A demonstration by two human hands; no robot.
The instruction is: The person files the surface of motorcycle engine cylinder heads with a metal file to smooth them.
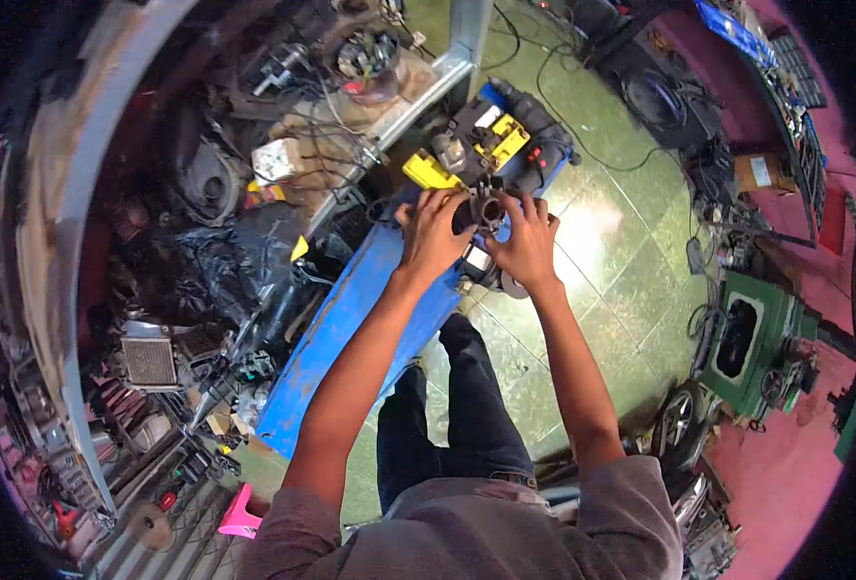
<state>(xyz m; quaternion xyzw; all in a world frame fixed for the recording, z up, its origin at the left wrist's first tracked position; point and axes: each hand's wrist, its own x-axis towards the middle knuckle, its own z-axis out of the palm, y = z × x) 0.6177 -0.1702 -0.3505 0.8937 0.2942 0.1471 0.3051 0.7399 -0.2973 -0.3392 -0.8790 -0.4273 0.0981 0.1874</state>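
Both hands meet in front of me at a dark metal part with a round opening [491, 211]. My left hand [436, 237] has its fingers curled over the part's left side. From the right, my right hand [525, 242] grips the same part between thumb and fingers. Just beyond the fingers lie a yellow piece [430, 172] and a second yellow piece [505, 145], with a small pale cup-like part [448, 152] between them. Below the hands runs a long blue bench [351, 319]. The part's underside is hidden by my fingers.
Cluttered shelving with cables and a bowl of small parts [368, 53] stands at left, behind a metal post [469, 34]. A radiator-like block [150, 361] sits lower left. On the right are a green machine [749, 333], a wheel [677, 418] and cables on the tiled floor [602, 280].
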